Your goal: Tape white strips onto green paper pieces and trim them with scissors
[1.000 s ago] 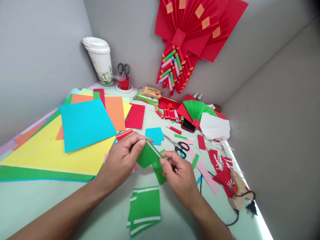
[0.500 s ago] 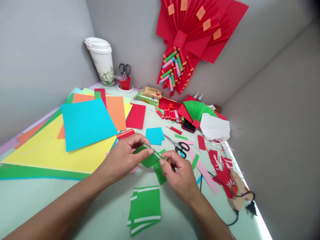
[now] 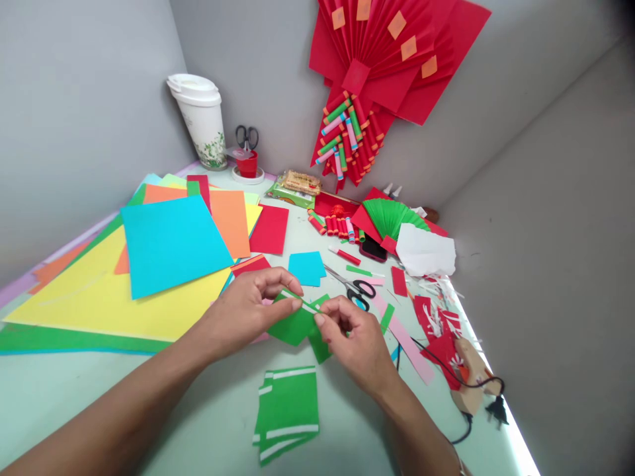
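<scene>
Between my two hands is a green paper square (image 3: 292, 326) with a white strip along its top edge. My left hand (image 3: 262, 304) pinches that edge with thumb and forefinger. At the strip's right end, the fingertips of my right hand (image 3: 350, 330) are closed on the same edge. Behind the square, partly hidden by my right hand, lies another green paper piece (image 3: 319, 349). Nearer to me on the table sits a loose stack of green paper squares (image 3: 290, 403) with white strips along their edges.
Scissors (image 3: 350, 285) lie beyond my right hand, beside blue paper squares (image 3: 305, 268) and a red glue tube (image 3: 346, 256). Large coloured sheets (image 3: 173, 244) fill the left side. Paper scraps and a corded glue gun (image 3: 471, 377) lie at right. A red paper fan (image 3: 377, 59) hangs on the wall.
The held green square has tilted, so more of its face and white strip shows. Both hands stay at its top edge and have barely shifted.
</scene>
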Demonstrator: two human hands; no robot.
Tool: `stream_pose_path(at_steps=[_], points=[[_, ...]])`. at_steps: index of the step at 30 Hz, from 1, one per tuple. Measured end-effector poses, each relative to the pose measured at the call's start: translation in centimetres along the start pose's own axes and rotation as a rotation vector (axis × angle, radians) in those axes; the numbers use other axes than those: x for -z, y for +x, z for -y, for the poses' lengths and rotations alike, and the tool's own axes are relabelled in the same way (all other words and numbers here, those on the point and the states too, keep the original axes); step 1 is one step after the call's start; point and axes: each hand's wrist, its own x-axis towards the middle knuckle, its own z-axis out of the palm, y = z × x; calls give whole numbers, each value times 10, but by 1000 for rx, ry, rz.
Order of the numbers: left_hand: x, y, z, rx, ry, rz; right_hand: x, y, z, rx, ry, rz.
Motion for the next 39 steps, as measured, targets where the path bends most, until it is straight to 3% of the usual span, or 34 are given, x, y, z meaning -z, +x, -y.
stream_pose_path(at_steps=[3, 7, 15, 20, 30, 39], points=[[3, -1, 0, 41, -109, 101, 2, 1, -3, -31, 32, 8], [5, -1, 0, 55, -157, 104, 5, 2, -6, -53, 66, 31], [2, -2, -6, 6, 111, 160, 7, 1, 0, -15, 22, 76], [0, -1, -5, -18, 174, 215, 5, -3, 3, 100, -119, 113], [-3, 0, 5, -77, 180, 305, 7, -4, -1, 116, -214, 176], [-2, 0, 0, -125, 158, 163, 14, -3, 1, 154, -165, 106]])
